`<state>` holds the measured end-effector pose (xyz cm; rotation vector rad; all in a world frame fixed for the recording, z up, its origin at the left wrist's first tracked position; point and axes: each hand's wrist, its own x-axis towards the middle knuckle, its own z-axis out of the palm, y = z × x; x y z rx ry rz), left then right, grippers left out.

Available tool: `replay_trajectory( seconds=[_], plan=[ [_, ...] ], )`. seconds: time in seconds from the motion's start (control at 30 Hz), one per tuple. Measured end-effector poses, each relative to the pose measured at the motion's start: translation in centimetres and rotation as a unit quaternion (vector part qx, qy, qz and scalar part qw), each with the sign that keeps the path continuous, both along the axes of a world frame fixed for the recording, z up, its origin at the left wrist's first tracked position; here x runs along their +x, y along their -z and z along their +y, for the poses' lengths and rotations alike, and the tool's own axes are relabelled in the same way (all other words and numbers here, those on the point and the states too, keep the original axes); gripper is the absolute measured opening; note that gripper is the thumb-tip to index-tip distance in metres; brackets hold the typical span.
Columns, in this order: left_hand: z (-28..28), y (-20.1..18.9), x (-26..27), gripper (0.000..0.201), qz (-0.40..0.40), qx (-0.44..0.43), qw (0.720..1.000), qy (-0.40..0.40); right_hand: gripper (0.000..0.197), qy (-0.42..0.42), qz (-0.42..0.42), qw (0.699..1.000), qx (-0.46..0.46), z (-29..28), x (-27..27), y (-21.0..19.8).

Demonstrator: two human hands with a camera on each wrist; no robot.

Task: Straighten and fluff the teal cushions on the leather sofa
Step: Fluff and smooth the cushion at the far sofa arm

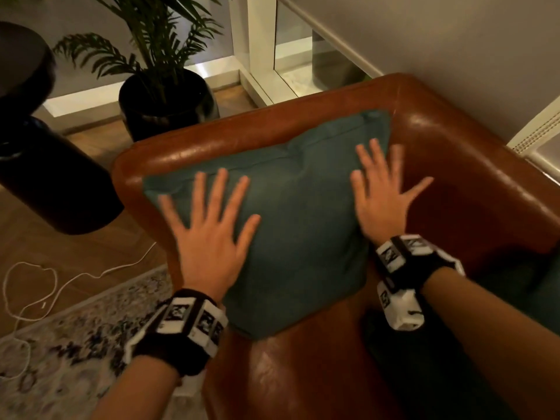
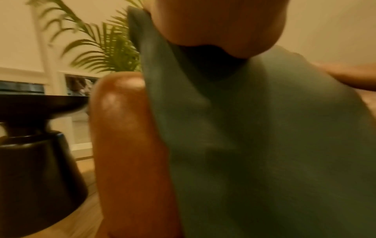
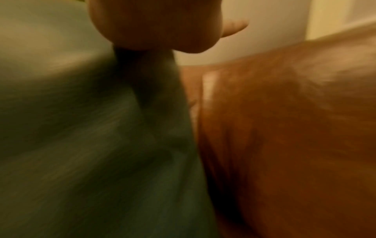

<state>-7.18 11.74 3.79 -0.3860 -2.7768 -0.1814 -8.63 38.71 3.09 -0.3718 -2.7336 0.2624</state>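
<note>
A teal cushion [image 1: 300, 219] leans in the corner of the brown leather sofa [image 1: 454, 165], against its armrest [image 1: 212, 140]. My left hand [image 1: 209, 219] lies flat on the cushion's left half with fingers spread and straight. My right hand [image 1: 385, 195] lies flat over the cushion's right edge, fingers spread, thumb out over the leather. In the left wrist view the cushion [image 2: 264, 145] fills the frame beside the armrest [image 2: 126, 136]. The right wrist view is blurred, showing cushion [image 3: 91, 145] and sofa leather [image 3: 295, 136]. A second teal cushion [image 1: 542, 286] shows partly at the right edge.
A potted palm [image 1: 163, 95] stands on the wooden floor behind the armrest. A dark round side table [image 1: 39, 165] is at the left. A white cable [image 1: 60, 286] lies on the floor by a patterned rug [image 1: 75, 353]. A wall [image 1: 454, 40] runs behind the sofa.
</note>
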Motion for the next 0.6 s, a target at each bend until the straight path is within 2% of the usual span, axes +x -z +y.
replay_trajectory(
  seconds=[0.07,0.13,0.17,0.23,0.3,0.33,0.47,0.6],
  plan=[
    [-2.3,-0.5,-0.8,0.052,0.01,0.075,0.993,-0.092,0.048,0.079,0.001,0.996,-0.041,2.6,-0.5,-0.8],
    [-3.5,-1.4,-1.5,0.049,0.032,0.151,0.974,-0.167,0.05,0.086,0.046,0.993,-0.065,3.1,-0.9,-2.4],
    [-3.3,-1.8,-1.7,0.048,0.042,0.171,0.969,-0.171,0.051,0.064,0.074,0.993,-0.069,2.2,-1.3,-3.2],
    [-2.1,-2.3,-1.7,0.043,0.053,0.174,0.977,-0.107,0.047,-0.054,0.1,0.992,-0.058,-0.4,-2.2,-4.3],
    [-1.4,-2.6,-1.8,0.035,0.051,0.18,0.98,-0.059,0.042,-0.196,0.072,0.978,-0.016,-2.6,-3.2,-4.5],
    [-1.4,-2.7,-1.9,0.03,0.048,0.194,0.978,-0.057,0.04,-0.235,0.05,0.971,-0.006,-3.0,-3.7,-4.5],
    [-3.1,-3.1,-2.9,0.015,0.054,0.221,0.973,-0.047,0.036,-0.26,0.025,0.964,-0.047,-1.4,-5.4,-5.1],
    [-2.2,-4.2,-3.6,0.013,0.087,0.24,0.966,-0.048,0.027,-0.225,0.086,0.966,-0.091,-1.4,-6.4,-6.4]
  ],
)
